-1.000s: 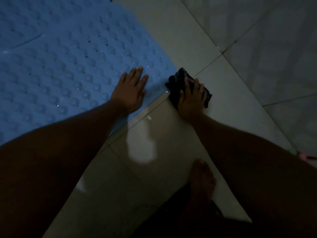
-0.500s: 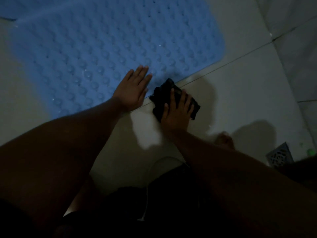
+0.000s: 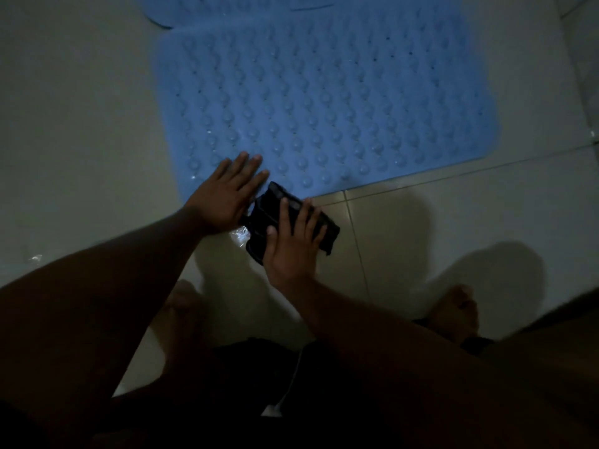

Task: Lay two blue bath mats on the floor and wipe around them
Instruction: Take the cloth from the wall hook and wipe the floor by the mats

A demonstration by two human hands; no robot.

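Crouched mid-frame, your flat, open left hand [image 3: 227,196] pins the flexible studded blue rubber mat [image 3: 324,102]; your right hand [image 3: 291,247] presses, fingers spread, a soft, limp black cloth [image 3: 275,205].

Both forearms are showing bare from the lower edge of the view up to the wrists, with no sleeves, watch or bands on them. The left hand [image 3: 227,196] and the right hand [image 3: 291,244] are wearing no gloves or rings that can be made out in the dim light. The person is wearing dark, apparently black clothing [image 3: 259,367] over the lap, its cut too shadowed to tell. A thin white cord [image 3: 293,377] is hanging down across this dark fabric. Both feet are bare, the right foot [image 3: 455,312] showing its toes, the left foot [image 3: 181,306] mostly in shadow.
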